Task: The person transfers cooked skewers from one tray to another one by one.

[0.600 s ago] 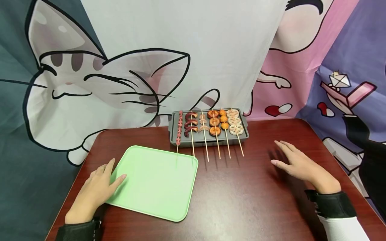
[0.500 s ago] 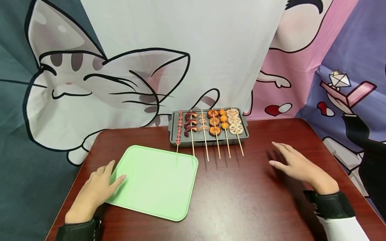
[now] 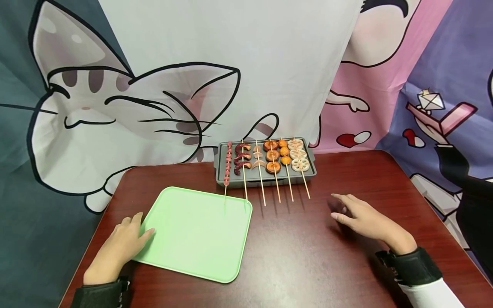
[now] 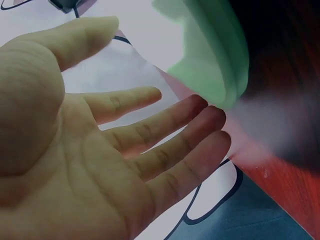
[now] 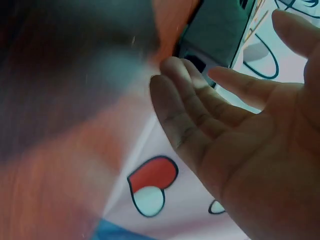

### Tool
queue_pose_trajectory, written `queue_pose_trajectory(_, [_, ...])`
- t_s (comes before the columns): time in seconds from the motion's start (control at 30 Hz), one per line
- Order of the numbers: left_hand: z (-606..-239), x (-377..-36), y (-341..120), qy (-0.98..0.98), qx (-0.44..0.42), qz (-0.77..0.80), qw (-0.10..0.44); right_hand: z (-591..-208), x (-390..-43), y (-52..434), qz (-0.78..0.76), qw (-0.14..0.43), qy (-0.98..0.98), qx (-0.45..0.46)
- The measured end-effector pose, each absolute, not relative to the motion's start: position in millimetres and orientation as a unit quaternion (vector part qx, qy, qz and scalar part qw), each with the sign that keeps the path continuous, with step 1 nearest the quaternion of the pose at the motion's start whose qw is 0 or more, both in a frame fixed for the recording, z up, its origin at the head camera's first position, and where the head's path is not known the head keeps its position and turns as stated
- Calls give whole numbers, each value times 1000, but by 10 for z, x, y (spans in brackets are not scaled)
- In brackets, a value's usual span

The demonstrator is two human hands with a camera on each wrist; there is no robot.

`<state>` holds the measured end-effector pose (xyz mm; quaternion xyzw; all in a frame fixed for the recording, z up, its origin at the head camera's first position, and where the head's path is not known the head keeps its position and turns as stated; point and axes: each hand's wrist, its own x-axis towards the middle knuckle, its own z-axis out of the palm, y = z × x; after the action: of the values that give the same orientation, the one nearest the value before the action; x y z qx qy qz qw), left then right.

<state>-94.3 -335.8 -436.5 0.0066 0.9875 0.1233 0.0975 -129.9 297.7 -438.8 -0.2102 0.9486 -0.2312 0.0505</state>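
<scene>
My left hand (image 3: 122, 243) is at the left edge of a light green tray (image 3: 196, 235), thumb over its rim. In the left wrist view the fingers (image 4: 172, 150) are extended, tips right by the tray's corner (image 4: 232, 75). My right hand (image 3: 366, 217) hovers over the right part of the table, holding nothing, fingers loosely bent. Its nearest thing is a grey grill pan (image 3: 313, 169) at the back, bearing several skewers: pink sausage pieces (image 3: 227, 171), dark red curled tentacles (image 3: 242, 157), pale crescents (image 3: 257, 164), brown mushroom slices (image 3: 273, 167), orange balls (image 3: 285, 160) and lotus root slices (image 3: 300, 165).
The dark red wooden table (image 3: 292, 256) reaches to a printed cloth backdrop (image 3: 277, 77) behind the pan. Bare skewer ends (image 3: 306, 188) stick out over the pan's front edge, two of them overlapping the green tray's far rim in the head view.
My right hand has moved left and slightly toward me, its fingers bending a little more. The left hand has shifted slightly down and left beside the tray. The head view has turned slightly.
</scene>
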Motion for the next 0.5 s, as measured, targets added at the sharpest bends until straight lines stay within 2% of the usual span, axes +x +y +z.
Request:
queue_pose_trajectory(0.23, [-4415, -953, -3355, 989, 14, 121, 86, -4473, -1280, 2833, -281, 72, 933, -211])
queue_pose_trajectory(0.37, [-4442, -963, -3350, 991, 26, 114, 67, -4495, -1256, 2716, -348, 119, 905, -215])
queue_pose_trajectory(0.5, [-4441, -984, -3371, 991, 31, 108, 77, -4482, -1231, 2581, -436, 186, 854, -217])
